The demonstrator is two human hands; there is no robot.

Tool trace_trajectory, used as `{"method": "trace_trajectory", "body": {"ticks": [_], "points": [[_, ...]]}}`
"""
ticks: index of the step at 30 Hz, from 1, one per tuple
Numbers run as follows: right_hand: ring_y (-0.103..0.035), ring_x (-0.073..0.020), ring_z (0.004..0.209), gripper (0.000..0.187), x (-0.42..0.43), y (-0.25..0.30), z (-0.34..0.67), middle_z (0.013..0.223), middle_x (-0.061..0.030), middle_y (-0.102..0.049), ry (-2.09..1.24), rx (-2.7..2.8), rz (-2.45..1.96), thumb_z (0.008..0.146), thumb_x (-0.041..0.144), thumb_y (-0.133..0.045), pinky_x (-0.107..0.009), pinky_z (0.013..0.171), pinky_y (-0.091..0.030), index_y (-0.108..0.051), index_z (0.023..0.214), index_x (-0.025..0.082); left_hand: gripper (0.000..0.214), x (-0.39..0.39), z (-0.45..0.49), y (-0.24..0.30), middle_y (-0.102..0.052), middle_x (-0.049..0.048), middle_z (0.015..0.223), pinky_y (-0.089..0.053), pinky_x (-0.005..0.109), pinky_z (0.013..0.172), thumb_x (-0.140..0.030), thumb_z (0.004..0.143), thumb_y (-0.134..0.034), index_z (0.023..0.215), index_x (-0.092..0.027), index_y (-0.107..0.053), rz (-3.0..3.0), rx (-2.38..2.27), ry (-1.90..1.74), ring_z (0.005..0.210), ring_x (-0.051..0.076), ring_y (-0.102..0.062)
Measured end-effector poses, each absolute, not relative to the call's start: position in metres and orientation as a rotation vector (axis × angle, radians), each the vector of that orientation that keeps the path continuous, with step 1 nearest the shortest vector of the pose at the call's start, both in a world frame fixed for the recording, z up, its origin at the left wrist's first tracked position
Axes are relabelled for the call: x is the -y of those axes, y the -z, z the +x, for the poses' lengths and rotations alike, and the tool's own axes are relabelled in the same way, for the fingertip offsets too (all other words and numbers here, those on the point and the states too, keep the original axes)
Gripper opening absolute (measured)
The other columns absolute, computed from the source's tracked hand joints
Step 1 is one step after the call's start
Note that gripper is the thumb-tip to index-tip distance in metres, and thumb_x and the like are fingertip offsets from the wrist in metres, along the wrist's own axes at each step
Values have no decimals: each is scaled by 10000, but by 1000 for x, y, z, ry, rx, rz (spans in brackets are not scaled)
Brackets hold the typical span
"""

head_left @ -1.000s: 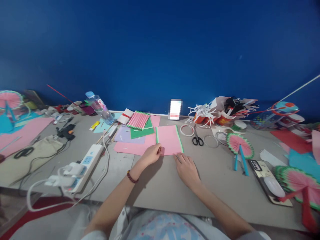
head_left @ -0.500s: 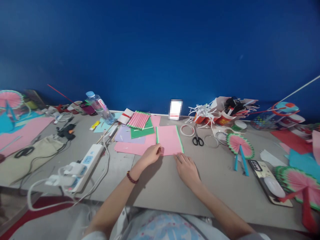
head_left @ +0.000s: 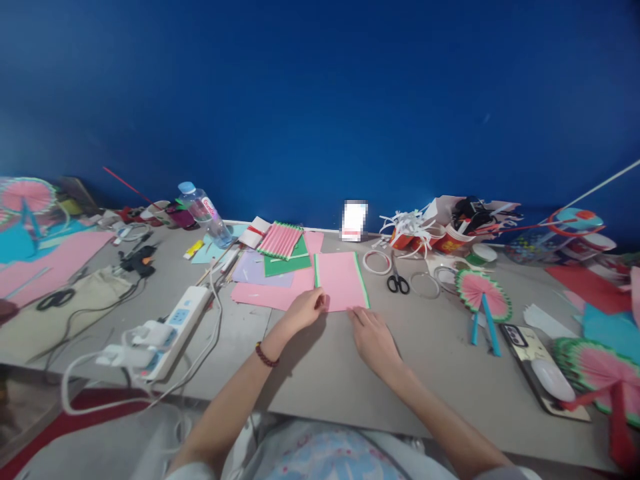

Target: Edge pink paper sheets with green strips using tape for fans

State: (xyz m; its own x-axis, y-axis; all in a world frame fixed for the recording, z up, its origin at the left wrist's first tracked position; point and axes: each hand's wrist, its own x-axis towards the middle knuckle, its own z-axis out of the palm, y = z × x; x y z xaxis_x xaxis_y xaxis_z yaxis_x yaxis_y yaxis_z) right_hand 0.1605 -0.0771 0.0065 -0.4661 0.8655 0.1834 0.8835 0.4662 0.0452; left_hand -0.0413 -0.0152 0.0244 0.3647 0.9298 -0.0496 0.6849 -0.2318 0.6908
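Note:
A pink sheet of paper (head_left: 341, 280) with green strips along its left and right sides lies flat in front of me. At its near left corner my left hand (head_left: 306, 311) is closed, with curled fingers against the edge of the sheet. My right hand (head_left: 373, 333) rests palm down by the near right corner, its fingers stretched onto the paper's edge. Its thumb is mostly hidden. Left of the sheet lie a pleated pink paper (head_left: 281, 240) with green edges, a green sheet (head_left: 280, 266) and a lilac sheet (head_left: 260, 272).
Black-handled scissors (head_left: 399, 283) and tape rolls (head_left: 377, 263) lie right of the sheet. Beyond them are a round pink fan (head_left: 483, 293) and a phone (head_left: 525, 347) under a white mouse (head_left: 553, 380). On the left are a power strip (head_left: 183, 320), cables and a water bottle (head_left: 207, 213).
The whole view has shifted slightly, so the table's things appear a little farther right. Both hands stay at the near edge of the pink sheet, almost unmoved.

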Motion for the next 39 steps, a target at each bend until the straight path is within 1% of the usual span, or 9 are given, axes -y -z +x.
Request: {"method": "trace_trajectory", "body": {"ticks": [3,8,16,19,23,27,30,34,39], "points": [[-530,-215,1084,404,78,-10,159,1145,-116,-603,197,2577,-1542,853,92,-474,-346,890,-406,-517,1251,146,65,14,-42,-24,-560,-21,667,-339,228,569,-167,775,-543,747,-193,-491,1985,-1384,-487,615,131,-513],[-521,-220,1093,387,79,-10,157,1130,-118,-609,201,2589,-1539,854,111,-484,-355,916,-392,-533,1237,132,88,12,-43,-23,-562,-28,661,-340,228,575,-183,767,-571,734,-196,-491,1980,-1371,-500,610,128,-516],[-526,-255,1055,374,78,-3,155,1121,-138,-609,354,2604,-1516,830,75,-502,-383,908,-406,-566,1196,113,92,12,-43,-24,-541,-33,640,-325,230,563,-216,767,-554,722,-197,-476,1980,-1362,-494,589,127,-497],[-540,-239,1000,356,73,-7,159,1078,-126,-617,275,2652,-1480,838,64,-491,-359,864,-427,-570,1181,117,95,12,-43,-24,-525,-36,628,-310,228,548,-219,783,-519,710,-196,-462,1994,-1352,-515,574,121,-483],[-533,-204,1020,350,66,-13,164,1105,-108,-601,140,2665,-1413,855,43,-451,-310,866,-427,-559,1176,131,103,12,-43,-25,-513,-38,612,-304,224,543,-220,793,-497,702,-192,-457,1997,-1351,-520,563,116,-469],[-529,-204,998,377,64,-14,165,1074,-96,-605,76,2682,-1413,859,58,-453,-321,857,-434,-526,1221,131,83,13,-43,-26,-531,-35,626,-310,222,555,-201,788,-490,709,-188,-469,1998,-1334,-527,574,116,-471],[-521,-217,982,400,66,-13,163,1063,-103,-598,115,2686,-1391,845,75,-494,-339,838,-438,-510,1241,131,65,12,-43,-25,-538,-35,628,-313,221,556,-186,776,-503,715,-185,-480,1982,-1336,-524,572,115,-469],[-508,-237,981,388,69,-8,160,1067,-112,-595,201,2677,-1396,829,84,-526,-355,821,-436,-532,1214,132,63,12,-43,-25,-531,-38,617,-311,216,549,-164,766,-518,717,-185,-484,1961,-1345,-518,568,113,-471],[-495,-256,989,377,70,-4,156,1063,-131,-600,272,2680,-1391,819,72,-529,-371,812,-429,-543,1194,93,77,12,-42,-25,-547,-28,644,-314,217,560,-159,779,-509,714,-186,-477,2003,-1351,-522,587,117,-485]]}}
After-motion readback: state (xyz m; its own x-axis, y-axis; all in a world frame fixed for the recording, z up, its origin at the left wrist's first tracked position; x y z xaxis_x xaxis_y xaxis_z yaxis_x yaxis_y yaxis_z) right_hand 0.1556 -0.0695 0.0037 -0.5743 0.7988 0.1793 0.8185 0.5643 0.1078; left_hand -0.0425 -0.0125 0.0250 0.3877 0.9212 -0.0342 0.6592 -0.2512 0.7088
